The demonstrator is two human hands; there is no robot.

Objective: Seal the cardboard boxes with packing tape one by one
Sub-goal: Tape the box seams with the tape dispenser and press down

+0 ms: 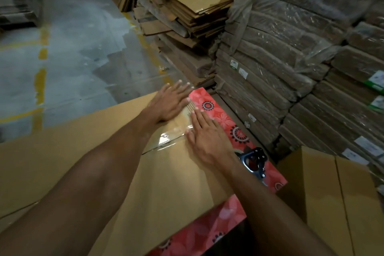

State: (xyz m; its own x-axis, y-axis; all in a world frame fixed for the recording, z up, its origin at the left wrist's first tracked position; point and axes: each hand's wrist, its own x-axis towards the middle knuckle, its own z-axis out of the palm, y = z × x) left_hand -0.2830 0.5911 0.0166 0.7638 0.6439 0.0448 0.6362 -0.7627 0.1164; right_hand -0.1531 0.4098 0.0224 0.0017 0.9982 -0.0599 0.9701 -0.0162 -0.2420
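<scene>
Cardboard box lies flat in front of the person, its top seam running across under a strip of clear packing tape that glints in the light. Both hands press on the far end of that strip: the left hand flat with fingers spread near the box's far edge, the right hand flat just beside it, fingers stretched out and together. Neither hand grips anything; both are open, palms down. The box rests on a red flowered surface, and a tape dispenser lies on that red surface just beyond the right wrist. A second, open-looking box stands to the right.

Risks, as I judge them: the tape looks wrinkled where it shines, so air pockets may stay and the seal may lift. The flaps seem slightly uneven at the seam, and hard pressing could push one below the other, leaving the tape bridging a gap. The right forearm passes close over the dispenser, so a sweep back could knock it off or catch its blade.
</scene>
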